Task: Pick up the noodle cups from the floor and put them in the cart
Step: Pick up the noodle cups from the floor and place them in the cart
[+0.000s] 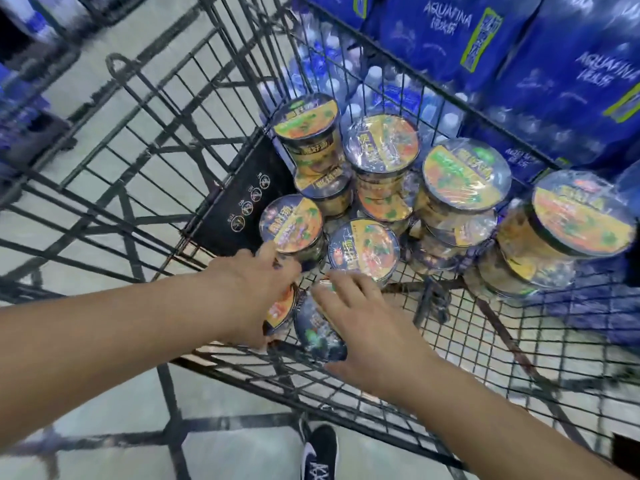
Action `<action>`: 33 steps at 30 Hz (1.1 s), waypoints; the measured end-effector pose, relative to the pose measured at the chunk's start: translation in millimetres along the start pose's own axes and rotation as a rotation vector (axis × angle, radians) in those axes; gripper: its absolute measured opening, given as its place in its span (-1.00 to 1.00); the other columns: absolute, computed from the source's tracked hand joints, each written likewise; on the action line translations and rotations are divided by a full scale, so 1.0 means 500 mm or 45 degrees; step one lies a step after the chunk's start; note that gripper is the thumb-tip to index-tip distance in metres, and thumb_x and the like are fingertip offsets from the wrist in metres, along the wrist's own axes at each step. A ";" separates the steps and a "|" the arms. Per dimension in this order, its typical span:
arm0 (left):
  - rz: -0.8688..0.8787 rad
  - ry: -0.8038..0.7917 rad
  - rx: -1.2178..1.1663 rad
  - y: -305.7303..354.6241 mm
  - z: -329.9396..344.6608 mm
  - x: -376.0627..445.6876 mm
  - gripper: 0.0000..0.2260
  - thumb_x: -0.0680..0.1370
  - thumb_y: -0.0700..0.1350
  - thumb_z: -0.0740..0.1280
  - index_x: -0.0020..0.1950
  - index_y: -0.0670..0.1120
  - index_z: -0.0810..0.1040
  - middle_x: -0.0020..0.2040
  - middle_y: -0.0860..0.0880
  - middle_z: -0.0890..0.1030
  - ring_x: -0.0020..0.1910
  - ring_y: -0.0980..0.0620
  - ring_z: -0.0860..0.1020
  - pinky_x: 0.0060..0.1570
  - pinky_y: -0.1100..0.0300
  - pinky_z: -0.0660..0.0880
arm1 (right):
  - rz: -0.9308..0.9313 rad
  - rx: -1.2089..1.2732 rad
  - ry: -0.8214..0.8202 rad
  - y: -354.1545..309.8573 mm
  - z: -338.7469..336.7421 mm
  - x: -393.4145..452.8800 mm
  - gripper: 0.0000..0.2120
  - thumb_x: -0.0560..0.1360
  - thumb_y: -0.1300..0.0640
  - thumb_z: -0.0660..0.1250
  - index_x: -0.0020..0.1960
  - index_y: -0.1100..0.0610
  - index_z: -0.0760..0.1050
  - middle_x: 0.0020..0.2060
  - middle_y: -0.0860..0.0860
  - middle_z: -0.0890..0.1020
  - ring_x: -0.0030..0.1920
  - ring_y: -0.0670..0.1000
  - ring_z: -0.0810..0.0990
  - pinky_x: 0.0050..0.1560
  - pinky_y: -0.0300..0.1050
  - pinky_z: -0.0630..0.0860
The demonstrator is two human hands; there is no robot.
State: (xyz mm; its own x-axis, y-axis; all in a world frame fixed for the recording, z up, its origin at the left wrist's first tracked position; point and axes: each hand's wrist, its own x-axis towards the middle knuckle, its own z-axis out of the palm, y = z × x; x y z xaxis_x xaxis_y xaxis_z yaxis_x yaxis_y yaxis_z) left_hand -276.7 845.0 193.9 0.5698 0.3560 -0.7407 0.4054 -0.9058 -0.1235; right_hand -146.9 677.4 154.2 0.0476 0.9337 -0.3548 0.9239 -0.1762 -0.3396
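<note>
Several shrink-wrapped noodle cups with yellow and orange lids stand stacked inside the black wire cart (pixel 467 344), among them one at the right (pixel 581 216) and one in the middle (pixel 363 247). My left hand (pixel 256 292) grips a cup lying on its side (pixel 280 306) low at the cart's near corner. My right hand (pixel 363 320) is wrapped round a second tilted cup (pixel 317 332) right beside it. Both held cups are partly hidden by my fingers.
Blue packs of bottled water (pixel 519 64) are piled against the cart's far right side. The folded child-seat flap (pixel 242 202) with a black warning label stands at the left. A dark shoe (pixel 320 452) is on the pale tiled floor below the cart.
</note>
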 end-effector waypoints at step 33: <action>1.100 0.575 -0.329 1.279 -0.049 -0.119 -0.31 0.49 0.39 0.21 0.58 0.18 0.29 0.52 0.00 0.40 0.48 -0.05 0.35 0.40 -0.01 0.37 | 1.651 0.856 0.842 0.390 0.406 -1.292 -0.42 0.64 -0.25 0.25 0.61 -0.23 0.18 0.49 -0.29 0.20 0.48 -0.17 0.17 0.36 -0.21 0.22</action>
State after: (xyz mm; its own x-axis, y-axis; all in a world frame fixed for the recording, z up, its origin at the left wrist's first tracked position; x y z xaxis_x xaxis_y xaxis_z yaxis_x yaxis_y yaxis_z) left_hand -33.9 250.4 175.0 0.9374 -0.2964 -0.1829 -0.1621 -0.8360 0.5242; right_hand -74.6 -23.4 140.4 0.9426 -0.0150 -0.3335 -0.1871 -0.8512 -0.4904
